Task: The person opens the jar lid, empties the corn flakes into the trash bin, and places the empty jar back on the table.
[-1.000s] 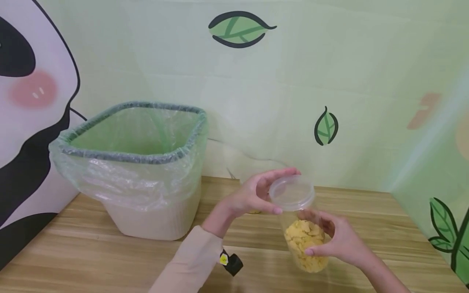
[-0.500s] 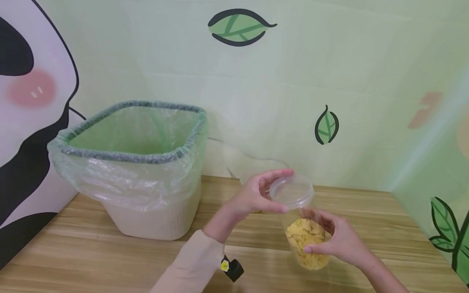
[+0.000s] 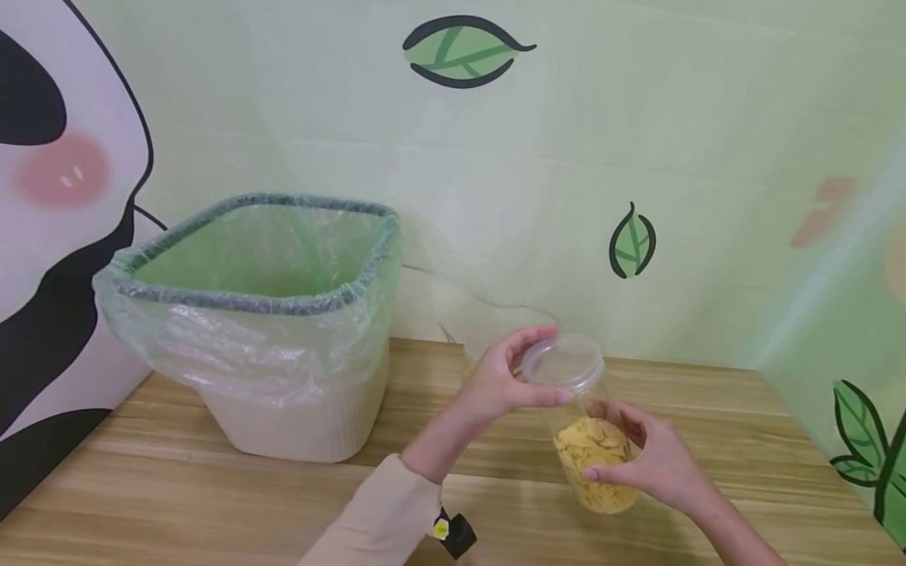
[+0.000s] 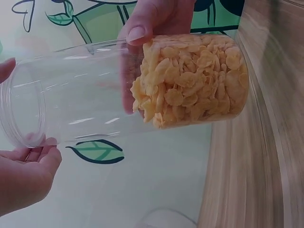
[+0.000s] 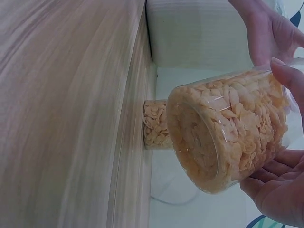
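Note:
A clear plastic jar point(image 3: 594, 464) of yellow corn flakes stands tilted in the air above the wooden table, its lower part filled with flakes. My right hand point(image 3: 661, 464) holds it around the body, thumb in front and fingers behind. On top sits a clear lid point(image 3: 564, 363), and my left hand point(image 3: 499, 381) grips its rim between thumb and fingers. In the left wrist view, the flakes point(image 4: 190, 80) are heaped at the jar's bottom end, with bare wall up to the lid. The jar's base point(image 5: 194, 137) faces the right wrist camera, lifted off the table.
A white bin point(image 3: 297, 424) lined with a green plastic bag point(image 3: 233, 346) stands on the table point(image 3: 156, 503) at the left. Behind the held jar, another jar of flakes point(image 5: 156, 124) stands near the back wall, mostly hidden by my left hand in the head view.
My left hand has turned at the lid: its thumb slid right along the near rim while its fingers moved left at the far side. The jar has risen slightly in the head view.

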The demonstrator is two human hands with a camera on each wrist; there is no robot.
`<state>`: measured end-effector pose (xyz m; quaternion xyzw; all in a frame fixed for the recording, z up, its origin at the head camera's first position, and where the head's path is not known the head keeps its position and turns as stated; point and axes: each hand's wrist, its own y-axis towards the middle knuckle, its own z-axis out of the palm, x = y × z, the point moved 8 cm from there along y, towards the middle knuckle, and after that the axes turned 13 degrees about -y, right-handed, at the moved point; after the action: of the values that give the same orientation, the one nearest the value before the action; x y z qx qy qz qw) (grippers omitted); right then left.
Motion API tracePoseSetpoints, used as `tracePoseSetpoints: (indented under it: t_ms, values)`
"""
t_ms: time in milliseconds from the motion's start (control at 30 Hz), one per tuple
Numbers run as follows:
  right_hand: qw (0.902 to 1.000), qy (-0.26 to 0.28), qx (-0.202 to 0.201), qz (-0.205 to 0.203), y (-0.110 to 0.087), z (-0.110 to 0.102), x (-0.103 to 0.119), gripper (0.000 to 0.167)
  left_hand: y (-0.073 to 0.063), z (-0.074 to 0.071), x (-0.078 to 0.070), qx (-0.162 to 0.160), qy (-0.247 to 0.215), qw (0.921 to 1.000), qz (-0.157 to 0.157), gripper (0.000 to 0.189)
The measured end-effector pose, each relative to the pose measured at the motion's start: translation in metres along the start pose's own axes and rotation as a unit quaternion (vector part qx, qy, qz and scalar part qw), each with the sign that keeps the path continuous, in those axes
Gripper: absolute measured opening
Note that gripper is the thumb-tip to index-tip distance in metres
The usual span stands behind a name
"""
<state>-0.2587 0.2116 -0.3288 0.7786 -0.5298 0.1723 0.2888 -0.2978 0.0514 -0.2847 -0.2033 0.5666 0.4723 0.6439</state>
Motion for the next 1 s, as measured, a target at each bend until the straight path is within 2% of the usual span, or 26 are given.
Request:
tracePoseSetpoints:
  t_ms: [133, 367, 567, 700, 833, 1000]
  values:
    - [1.0000, 0.006, 0.002, -0.001, 0.000, 0.000, -0.001, 0.070, -0.001, 0.002, -0.001, 0.019, 0.006, 0.9998, -0.008, 0.075]
    - [0.9994, 0.031, 0.015, -0.001, -0.002, 0.000, 0.001, 0.065, -0.001, 0.006, -0.005, 0.100, 0.002, 0.9948, -0.020, 0.077]
    - [0.9987, 0.042, 0.026, -0.015, -0.005, 0.001, 0.006, 0.067, 0.001, 0.009, -0.009, 0.190, -0.032, 0.9812, -0.010, 0.076]
    - [0.9980, 0.045, 0.028, -0.032, -0.006, 0.002, 0.009, 0.069, 0.002, 0.009, -0.011, 0.237, -0.055, 0.9700, 0.003, 0.079]
    - [0.9976, 0.045, 0.028, -0.045, -0.006, 0.002, 0.011, 0.070, 0.002, 0.008, -0.011, 0.260, -0.066, 0.9633, 0.007, 0.080]
    - [0.9982, 0.037, 0.033, -0.034, -0.006, 0.003, 0.010, 0.070, 0.002, 0.007, -0.009, 0.267, -0.070, 0.9611, 0.006, 0.080]
